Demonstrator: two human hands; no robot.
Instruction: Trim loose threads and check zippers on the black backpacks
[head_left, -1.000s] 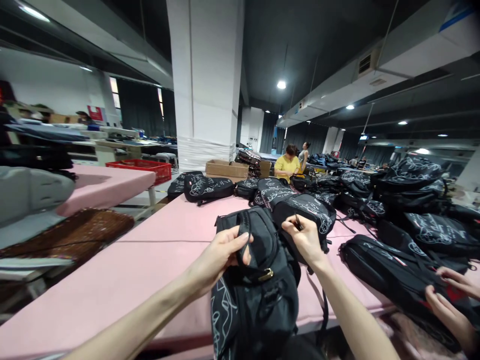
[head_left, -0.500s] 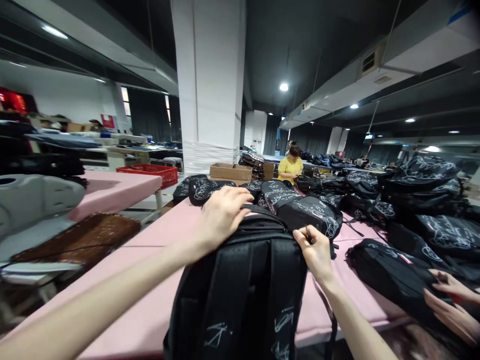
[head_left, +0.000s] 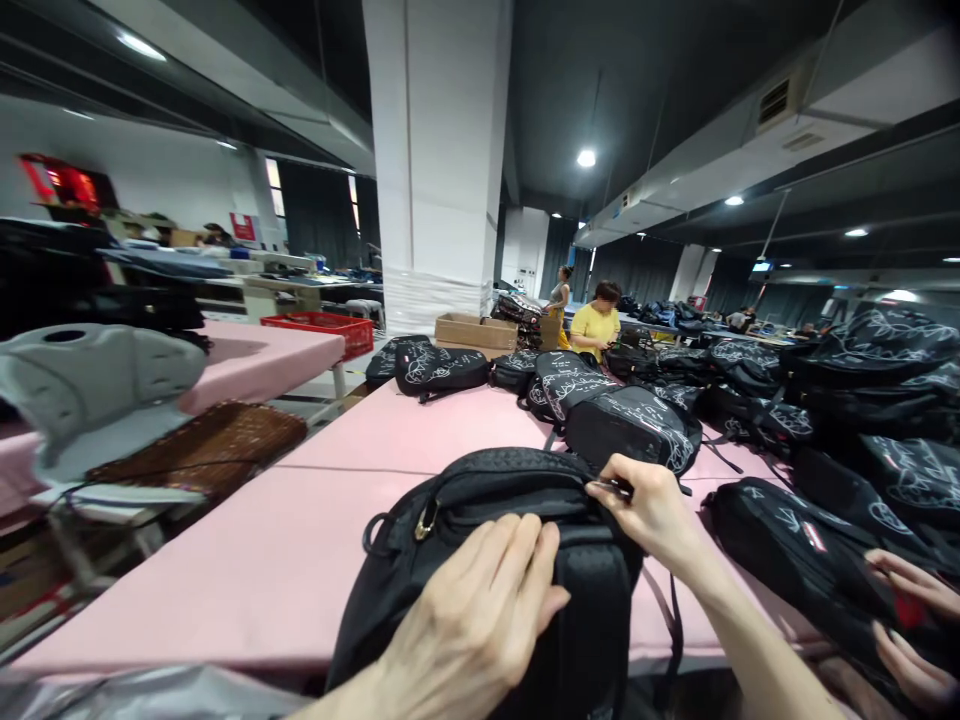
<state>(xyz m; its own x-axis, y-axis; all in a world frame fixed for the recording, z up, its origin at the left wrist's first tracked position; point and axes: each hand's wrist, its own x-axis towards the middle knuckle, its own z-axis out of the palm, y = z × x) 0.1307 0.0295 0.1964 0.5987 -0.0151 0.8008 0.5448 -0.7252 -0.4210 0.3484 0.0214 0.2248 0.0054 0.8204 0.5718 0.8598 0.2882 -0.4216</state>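
A black backpack (head_left: pixel 592 610) stands at the near edge of the pink table, its shoulder straps facing me. My left hand (head_left: pixel 480 600) lies over its upper back panel, fingers stretched out and thumb apart, gripping nothing. At the top right of the bag, my right hand (head_left: pixel 649 505) is closed in a pinch around a small dark tool (head_left: pixel 616 487) that looks like thread snips. Its tip is by the bag's top seam and mostly hidden by my fingers. A zipper pull (head_left: pixel 425 524) hangs at the upper left, beside a fabric loop (head_left: pixel 375 536).
Several patterned black backpacks (head_left: pixel 630 425) lie on the pink table (head_left: pixel 300 540) ahead and to the right. A co-worker's hands (head_left: pixel 911 600) touch another backpack (head_left: pixel 780 530) at right. Left stand a grey chair (head_left: pixel 97 400) and red crate (head_left: pixel 322 330); a person in yellow (head_left: pixel 595 325) is farther back.
My left hand has come down from the bag's top handle onto the back panel. The bag's top now tilts lower, showing the zipper area. My right hand stays at the top right corner.
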